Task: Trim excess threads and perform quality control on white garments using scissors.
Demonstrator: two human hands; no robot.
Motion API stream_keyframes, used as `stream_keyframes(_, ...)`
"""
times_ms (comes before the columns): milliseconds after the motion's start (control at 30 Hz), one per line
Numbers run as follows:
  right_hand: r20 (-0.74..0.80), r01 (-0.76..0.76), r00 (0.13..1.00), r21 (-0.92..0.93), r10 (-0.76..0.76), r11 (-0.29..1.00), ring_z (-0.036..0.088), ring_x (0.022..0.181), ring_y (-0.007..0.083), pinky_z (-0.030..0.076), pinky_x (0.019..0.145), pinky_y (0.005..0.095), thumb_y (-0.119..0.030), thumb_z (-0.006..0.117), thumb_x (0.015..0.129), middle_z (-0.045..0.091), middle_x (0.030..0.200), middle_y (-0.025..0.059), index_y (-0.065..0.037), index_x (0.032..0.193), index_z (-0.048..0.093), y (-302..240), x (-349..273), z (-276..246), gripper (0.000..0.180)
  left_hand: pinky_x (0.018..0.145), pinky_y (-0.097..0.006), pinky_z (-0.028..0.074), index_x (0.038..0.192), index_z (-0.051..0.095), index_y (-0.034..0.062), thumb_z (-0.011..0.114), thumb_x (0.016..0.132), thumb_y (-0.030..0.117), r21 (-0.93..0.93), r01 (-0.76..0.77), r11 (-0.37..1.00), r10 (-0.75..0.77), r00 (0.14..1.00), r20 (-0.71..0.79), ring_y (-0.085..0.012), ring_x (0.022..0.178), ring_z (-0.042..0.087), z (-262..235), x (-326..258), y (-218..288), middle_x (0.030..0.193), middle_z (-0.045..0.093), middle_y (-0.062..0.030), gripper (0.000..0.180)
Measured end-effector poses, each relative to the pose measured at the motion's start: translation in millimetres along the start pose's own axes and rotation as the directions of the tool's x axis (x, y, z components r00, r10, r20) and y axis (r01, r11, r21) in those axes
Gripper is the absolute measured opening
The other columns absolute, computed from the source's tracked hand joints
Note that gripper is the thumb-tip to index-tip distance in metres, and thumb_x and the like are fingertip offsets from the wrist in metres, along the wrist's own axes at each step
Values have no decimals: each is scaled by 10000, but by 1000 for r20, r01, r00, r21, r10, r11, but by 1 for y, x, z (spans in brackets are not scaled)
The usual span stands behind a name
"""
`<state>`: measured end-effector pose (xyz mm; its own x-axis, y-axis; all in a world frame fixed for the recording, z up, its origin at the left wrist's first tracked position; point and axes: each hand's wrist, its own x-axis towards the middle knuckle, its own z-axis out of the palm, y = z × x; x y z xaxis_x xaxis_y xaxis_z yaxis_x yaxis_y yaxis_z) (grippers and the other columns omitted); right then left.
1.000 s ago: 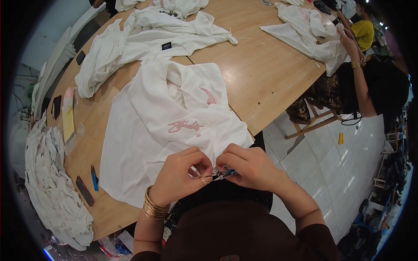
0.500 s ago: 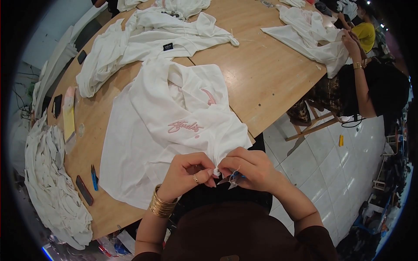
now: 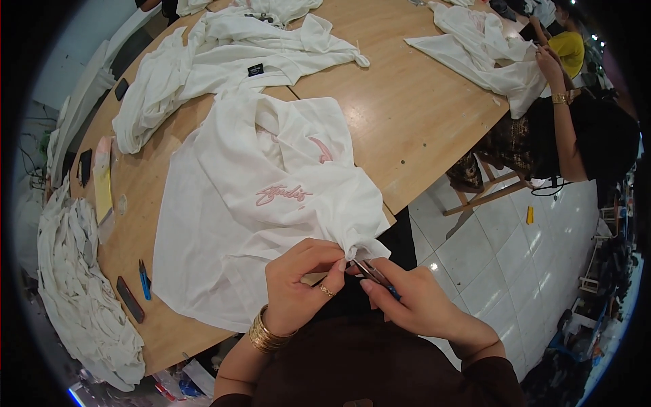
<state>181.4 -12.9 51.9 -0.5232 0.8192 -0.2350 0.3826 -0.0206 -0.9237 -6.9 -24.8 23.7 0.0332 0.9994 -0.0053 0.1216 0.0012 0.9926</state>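
A white garment (image 3: 224, 230) with pink embroidery lies spread over the table edge nearest me. My left hand (image 3: 308, 275) pinches a gathered bit of its cloth between thumb and fingers, just beyond the edge. My right hand (image 3: 413, 298) is closed around small thread snips (image 3: 375, 277) with blue on the handle. The blades point up and left, their tips at the pinched cloth by my left fingertips. Whether the tips touch a thread there is too small to tell.
Another pair of blue snips (image 3: 144, 279) and a dark phone (image 3: 129, 299) lie left on the wooden table (image 3: 407, 115). White garments are heaped at the far left (image 3: 81, 298) and back (image 3: 237, 51). At right a seated co-worker (image 3: 563, 136) handles a white garment (image 3: 488, 61).
My right hand has turned the snips from lying tucked in the palm to pointing at the pinched cloth. My left hand, still pinching, has shifted slightly right.
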Motion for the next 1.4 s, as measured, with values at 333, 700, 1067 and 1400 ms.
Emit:
stream_keyframes(333,10,100,995,-73,-100,992,561,487,344,418,428,390,-103,552,883,548,574,160,-7,1107,489,2,1,1,252,675,-237,541,867,643,-46,626,776,-48,96,-74,993,70,996,51,-146,748,644,1,0,-1,874,625,-105,92)
stream_keyframes(700,34,66,997,-87,-63,994,574,519,357,426,442,402,-105,537,891,553,582,168,-11,1096,481,-3,1,-2,232,649,-241,500,828,646,-6,659,723,-30,115,-63,991,62,998,14,-162,708,630,3,0,3,822,652,-79,109)
stream_keyframes(1067,-73,145,985,-125,-155,982,573,504,339,431,439,394,-99,545,891,563,609,157,-1,1080,479,5,1,10,223,637,-228,524,834,653,-29,639,748,-37,203,-151,968,148,989,30,-129,702,632,4,2,3,842,642,-98,88)
stream_keyframes(1400,-114,181,970,-248,-214,952,577,489,286,412,413,354,-219,552,913,557,579,105,-42,994,494,10,4,11,203,628,-245,509,836,644,3,670,713,-32,211,-178,961,176,984,28,-181,703,643,3,3,6,837,651,-77,130)
